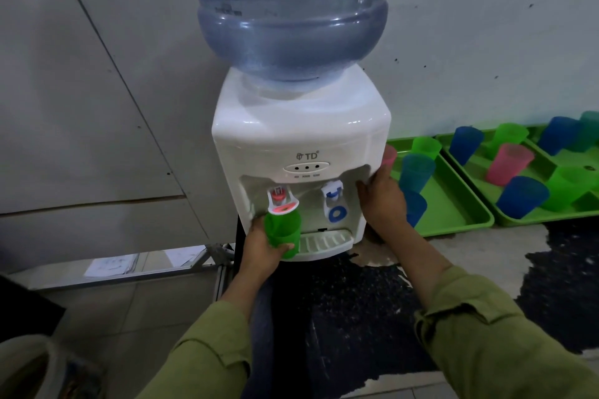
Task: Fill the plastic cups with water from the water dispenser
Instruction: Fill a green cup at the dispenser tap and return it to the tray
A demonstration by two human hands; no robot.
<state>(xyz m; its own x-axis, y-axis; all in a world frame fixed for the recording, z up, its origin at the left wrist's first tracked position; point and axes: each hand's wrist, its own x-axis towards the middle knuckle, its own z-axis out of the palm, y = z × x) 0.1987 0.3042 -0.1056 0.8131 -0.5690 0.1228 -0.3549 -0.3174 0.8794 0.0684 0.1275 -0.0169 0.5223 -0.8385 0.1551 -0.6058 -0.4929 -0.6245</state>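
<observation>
A white water dispenser carries a large blue bottle on top. My left hand grips a green plastic cup and holds it against the red tap on the left side of the recess. The blue tap to the right is untouched. My right hand rests with straight fingers against the dispenser's right front corner. Below the taps lies the white drip tray.
Two green trays stand to the right of the dispenser, holding several blue, green, teal and pink cups. The counter surface is dark and worn. A grey wall is behind; papers lie lower left.
</observation>
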